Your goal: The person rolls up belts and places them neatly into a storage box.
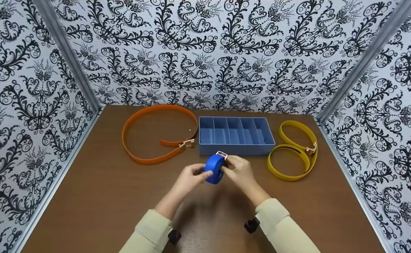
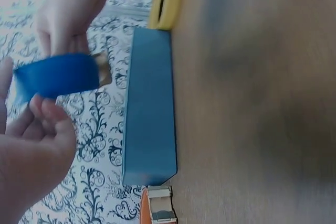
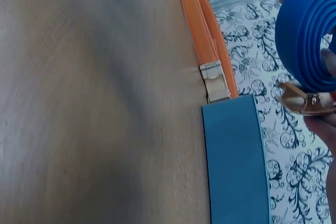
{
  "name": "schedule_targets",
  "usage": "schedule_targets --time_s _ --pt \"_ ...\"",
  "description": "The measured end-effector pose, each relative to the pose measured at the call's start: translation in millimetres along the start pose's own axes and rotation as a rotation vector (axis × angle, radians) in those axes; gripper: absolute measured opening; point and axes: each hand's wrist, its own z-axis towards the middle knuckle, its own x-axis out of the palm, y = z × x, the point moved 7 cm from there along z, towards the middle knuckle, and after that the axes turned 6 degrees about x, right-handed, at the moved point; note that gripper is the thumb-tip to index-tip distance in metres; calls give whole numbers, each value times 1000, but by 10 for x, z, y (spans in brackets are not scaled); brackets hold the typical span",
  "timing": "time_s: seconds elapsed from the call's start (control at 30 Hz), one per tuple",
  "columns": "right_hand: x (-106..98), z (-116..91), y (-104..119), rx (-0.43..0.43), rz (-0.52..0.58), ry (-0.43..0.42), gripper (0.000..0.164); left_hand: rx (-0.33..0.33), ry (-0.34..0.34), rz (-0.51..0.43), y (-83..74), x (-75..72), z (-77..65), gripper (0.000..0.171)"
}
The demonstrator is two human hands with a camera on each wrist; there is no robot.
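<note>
A blue belt (image 1: 214, 168), rolled into a coil of several turns, is held above the table in front of the divided box. Its gold-coloured buckle (image 3: 307, 100) sticks out from the coil, on the right hand's side. My left hand (image 1: 190, 178) grips the coil from the left, thumb on its near face. From the right, my right hand (image 1: 240, 171) pinches the coil near the buckle, and in the right wrist view a fingertip reaches into the coil's centre. The left wrist view shows the coil's smooth outer band (image 2: 63, 74) between both hands.
Behind the hands stands a blue-grey box (image 1: 237, 149) with several compartments. An orange belt (image 1: 126, 140) lies in a wide loop left of it, its buckle (image 1: 188, 143) by the box. To the right lies a yellow belt (image 1: 286, 177) in loops. Patterned walls (image 1: 191, 63) enclose the brown table (image 1: 103, 196).
</note>
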Motion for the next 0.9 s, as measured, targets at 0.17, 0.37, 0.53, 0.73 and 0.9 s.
schedule_targets --time_s 0.17,0.37,0.53,0.73,0.9 --pt "54 21 -66 45 60 70 32 -55 116 -126 34 13 -19 39" --pt "162 48 -194 114 70 195 43 -102 84 -63 28 53 29 38" --pt "149 140 -308 77 91 242 57 -66 43 64 0 22 136 34" --pt "165 80 -836 320 -162 249 61 2 -83 276 -49 -176 349 31" --pt "324 -222 -1275 578 -419 468 71 25 -166 454 -3 -272 555 34"
